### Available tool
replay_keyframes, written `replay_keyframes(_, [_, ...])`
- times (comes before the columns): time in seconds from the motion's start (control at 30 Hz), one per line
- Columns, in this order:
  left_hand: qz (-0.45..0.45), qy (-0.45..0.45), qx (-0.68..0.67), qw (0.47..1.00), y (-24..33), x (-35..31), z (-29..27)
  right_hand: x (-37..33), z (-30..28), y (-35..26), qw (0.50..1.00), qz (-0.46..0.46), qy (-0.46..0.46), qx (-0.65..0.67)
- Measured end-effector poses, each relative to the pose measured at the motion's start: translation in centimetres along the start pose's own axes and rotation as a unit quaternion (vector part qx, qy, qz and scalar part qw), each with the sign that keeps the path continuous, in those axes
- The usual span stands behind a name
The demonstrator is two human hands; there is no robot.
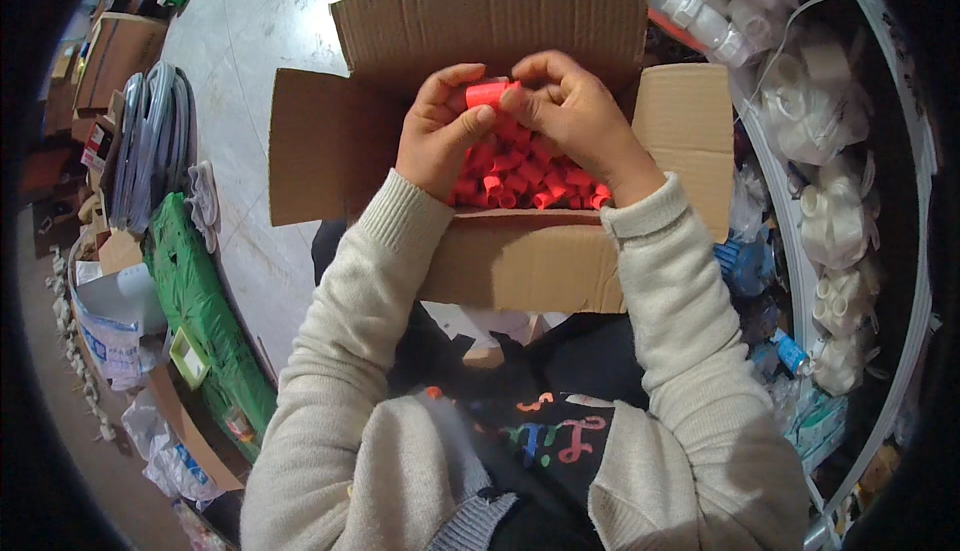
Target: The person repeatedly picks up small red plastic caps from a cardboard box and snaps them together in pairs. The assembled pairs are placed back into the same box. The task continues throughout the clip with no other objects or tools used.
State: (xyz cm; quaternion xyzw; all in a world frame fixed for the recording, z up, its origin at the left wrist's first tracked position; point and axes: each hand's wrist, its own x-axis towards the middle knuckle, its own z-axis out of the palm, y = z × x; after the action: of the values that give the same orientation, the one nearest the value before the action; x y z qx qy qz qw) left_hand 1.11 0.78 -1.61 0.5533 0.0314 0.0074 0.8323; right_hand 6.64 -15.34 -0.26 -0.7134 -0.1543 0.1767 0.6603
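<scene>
Tube (pixel 487 93), short, smooth, coral-red, grip of left hand (pixel 434 133) and right hand (pixel 572 111) closed on its ends

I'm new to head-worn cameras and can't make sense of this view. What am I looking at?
There is no machine: these are a person's bare hands, seen from a camera on their head looking down. The fisheye lens bends straight edges near the rim. The left hand and right hand hold a short red tube-like piece between their fingertips. Below is an open cardboard box with many small red pieces inside; what supports it isn't clear. A green-wrapped bundle lies left, and bags of white parts sit right.
</scene>
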Motion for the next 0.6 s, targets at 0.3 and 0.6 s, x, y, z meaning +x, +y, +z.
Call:
replay_keyframes(0.3, [-0.011,0.012,0.012,1.0,0.7,0.1,-0.5,-0.1,0.5,-0.8,0.998,-0.024,0.021,-0.062])
replay_keyframes(0.6, [-0.029,0.024,0.041,0.998,0.8,0.4,-1.1,-0.2,0.3,-1.3,0.989,-0.041,-0.001,-0.144])
